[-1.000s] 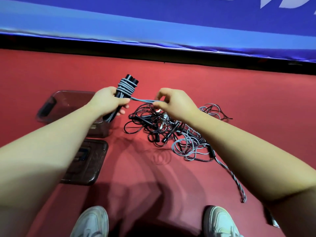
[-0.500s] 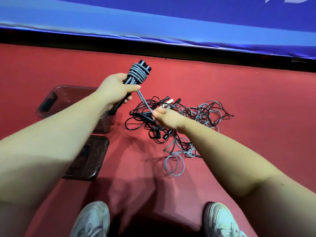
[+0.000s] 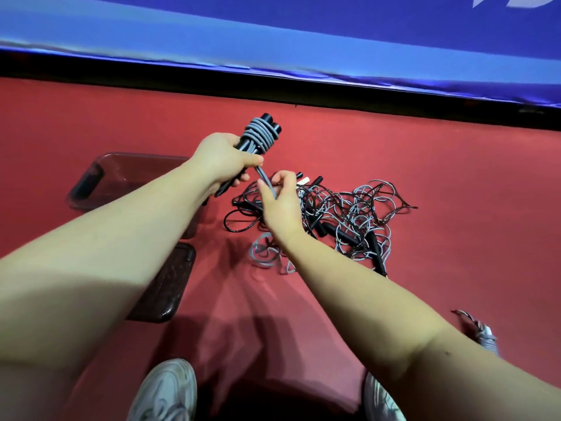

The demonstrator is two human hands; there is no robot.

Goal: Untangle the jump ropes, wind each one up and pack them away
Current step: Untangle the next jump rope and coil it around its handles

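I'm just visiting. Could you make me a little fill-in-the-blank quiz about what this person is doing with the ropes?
1. The left hand grips two black handles wound with ___ rope.
2. The free strand below them is pinched by the ___ hand.
3. The tangled pile lies on a ___ floor.
4. The clear box sits on the person's ___ side.
Missing words: grey; right; red; left.

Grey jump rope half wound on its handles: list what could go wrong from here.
1. The loose grey tail lies at the edge of the tangled pile; pulling may drag other ropes along or tighten knots.
2. The coils sit near the tops of the handles; if the right hand lets the grey jump rope go slack, they could slip off.
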